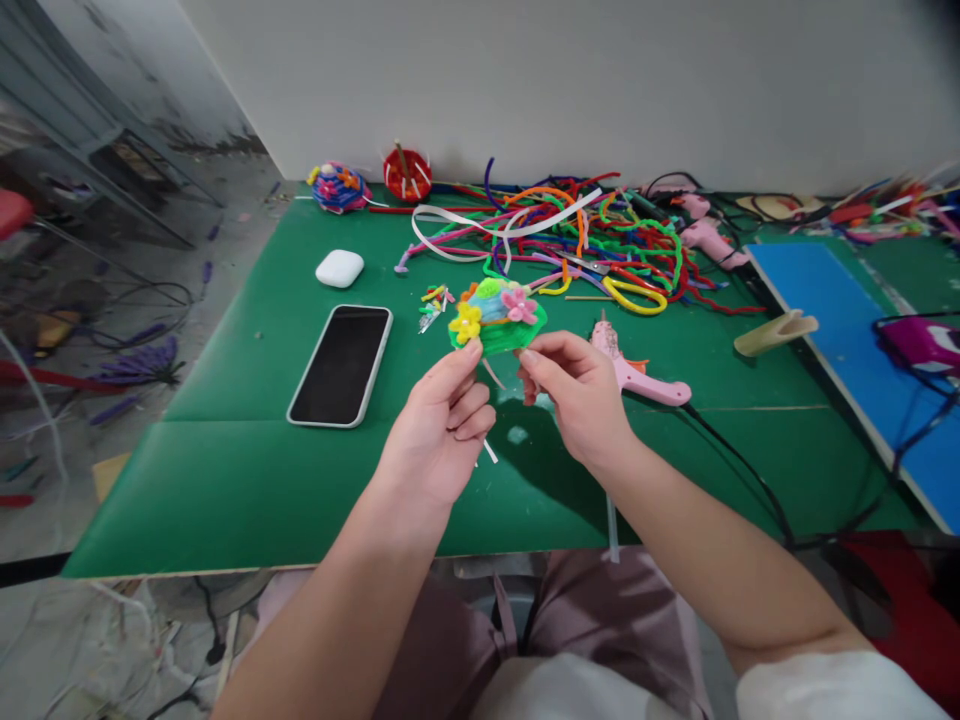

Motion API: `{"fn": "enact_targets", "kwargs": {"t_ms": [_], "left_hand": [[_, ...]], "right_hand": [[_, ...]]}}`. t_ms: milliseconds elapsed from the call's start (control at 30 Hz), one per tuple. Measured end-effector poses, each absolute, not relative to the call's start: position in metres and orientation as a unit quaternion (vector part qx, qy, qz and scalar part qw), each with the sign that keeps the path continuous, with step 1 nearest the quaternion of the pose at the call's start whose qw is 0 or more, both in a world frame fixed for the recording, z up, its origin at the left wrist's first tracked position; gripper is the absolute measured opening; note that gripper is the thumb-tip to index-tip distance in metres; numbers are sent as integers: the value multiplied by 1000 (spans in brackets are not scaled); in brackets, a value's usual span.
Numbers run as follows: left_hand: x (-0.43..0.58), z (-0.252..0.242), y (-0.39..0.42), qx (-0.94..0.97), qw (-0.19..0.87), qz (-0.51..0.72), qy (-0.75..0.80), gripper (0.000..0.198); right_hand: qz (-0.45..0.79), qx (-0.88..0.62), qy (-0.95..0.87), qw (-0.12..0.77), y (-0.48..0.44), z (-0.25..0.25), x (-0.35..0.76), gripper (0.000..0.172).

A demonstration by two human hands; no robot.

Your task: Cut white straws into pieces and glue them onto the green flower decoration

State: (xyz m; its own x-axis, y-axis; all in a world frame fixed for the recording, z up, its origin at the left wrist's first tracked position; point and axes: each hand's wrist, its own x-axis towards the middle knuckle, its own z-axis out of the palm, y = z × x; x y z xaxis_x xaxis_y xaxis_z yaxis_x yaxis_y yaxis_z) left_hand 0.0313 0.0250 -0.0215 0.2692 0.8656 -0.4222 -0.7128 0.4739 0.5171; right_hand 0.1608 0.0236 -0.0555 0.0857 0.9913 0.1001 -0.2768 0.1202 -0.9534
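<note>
Above the near middle of the green table (225, 480), in the head view, a hat-shaped pipe-cleaner ornament (493, 308) was held up off the surface between the person's two hands. Its long axis ran left to right across the view, the right end slightly higher than the left. The green brim (499, 340) lay along the side nearer the person, and the light-blue crown rose from it toward the far side. A yellow flower (466, 323) sat at the left end, a pink flower (519, 305) toward the right, and a light-green tuft (489, 288) at the top.

The left hand (442, 420) pinched the lower left edge between thumb and forefinger, its other fingers curled toward the palm. The right hand (581, 390) was nearly closed, thumb and fingertips bunched at the brim's lower right edge; whether they gripped it could not be told.

Just beside the right hand lay a pink hot-glue gun (652, 386), nozzle pointing away from the person. Beyond the ornament spread a tangle of pipe cleaners (525, 215), with yellow-handled scissors (636, 296) at its near edge. A smartphone (341, 365) lay to the left, a white earbud case (340, 268) beyond it.
</note>
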Motion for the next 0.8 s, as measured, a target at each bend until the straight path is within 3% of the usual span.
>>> {"fn": "enact_targets", "kwargs": {"t_ms": [800], "left_hand": [[28, -20, 27, 91, 796, 494, 338, 32]], "right_hand": [[527, -456, -430, 574, 23, -55, 163, 14]]}}
